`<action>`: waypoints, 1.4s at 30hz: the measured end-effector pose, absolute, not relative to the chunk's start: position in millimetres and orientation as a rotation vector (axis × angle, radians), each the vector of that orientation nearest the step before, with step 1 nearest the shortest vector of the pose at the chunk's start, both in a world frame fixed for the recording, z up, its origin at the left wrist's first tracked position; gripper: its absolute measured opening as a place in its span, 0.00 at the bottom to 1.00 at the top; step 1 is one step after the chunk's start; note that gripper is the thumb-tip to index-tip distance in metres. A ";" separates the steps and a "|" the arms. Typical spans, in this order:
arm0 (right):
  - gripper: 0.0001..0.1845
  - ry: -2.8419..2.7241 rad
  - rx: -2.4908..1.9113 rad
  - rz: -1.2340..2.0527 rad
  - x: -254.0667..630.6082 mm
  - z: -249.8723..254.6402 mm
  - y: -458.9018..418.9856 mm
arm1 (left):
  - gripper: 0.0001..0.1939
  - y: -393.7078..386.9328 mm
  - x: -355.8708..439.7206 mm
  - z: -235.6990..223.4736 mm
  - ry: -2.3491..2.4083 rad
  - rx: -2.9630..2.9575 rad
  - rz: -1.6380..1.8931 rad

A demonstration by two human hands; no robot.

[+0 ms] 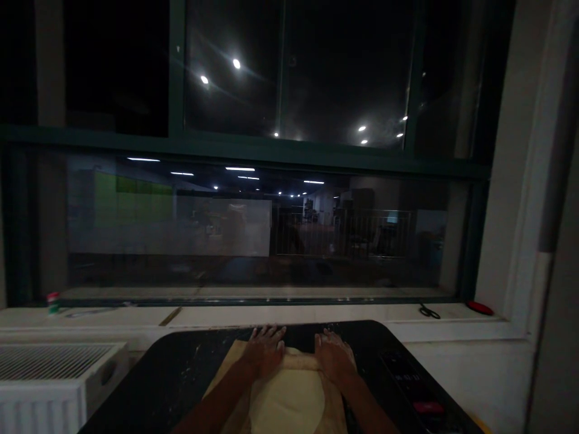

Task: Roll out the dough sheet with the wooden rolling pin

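A pale sheet of flattened dough (289, 398) lies on a tan board (228, 367) on a dark, flour-dusted table (181, 367). Across the dough's far edge lies a rolling pin (298, 360). My left hand (266, 348) rests palm down on the pin's left part, fingers stretched forward. My right hand (332, 352) presses flat on its right part, fingers also extended. Both forearms reach in from the bottom of the view.
A white windowsill (271, 314) runs behind the table, with a small red-and-green capped container (53, 302) at left, scissors (429, 311) and a red disc (479, 308) at right. A white radiator (45, 374) stands at lower left. A dark device (414, 386) lies on the table's right side.
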State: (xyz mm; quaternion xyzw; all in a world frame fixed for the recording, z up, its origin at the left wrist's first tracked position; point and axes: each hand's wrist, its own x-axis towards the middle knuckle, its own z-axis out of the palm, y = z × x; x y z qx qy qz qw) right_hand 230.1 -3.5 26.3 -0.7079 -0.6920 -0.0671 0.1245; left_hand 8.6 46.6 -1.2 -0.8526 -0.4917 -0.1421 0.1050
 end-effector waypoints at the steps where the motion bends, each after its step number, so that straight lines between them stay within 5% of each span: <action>1: 0.23 -2.031 -2.052 -0.201 230.8 26.8 -5.4 | 0.25 45.1 8.4 -1.0 -1.458 -2.501 -0.434; 25: 0.25 -2.026 -1.528 -0.095 234.1 -19.8 -181.3 | 0.23 -118.9 -36.2 -0.7 -1.099 -2.641 -0.784; 42: 0.25 -1.990 -2.131 -0.134 253.4 12.7 -11.4 | 0.24 37.4 27.1 8.4 -1.329 -2.711 -0.356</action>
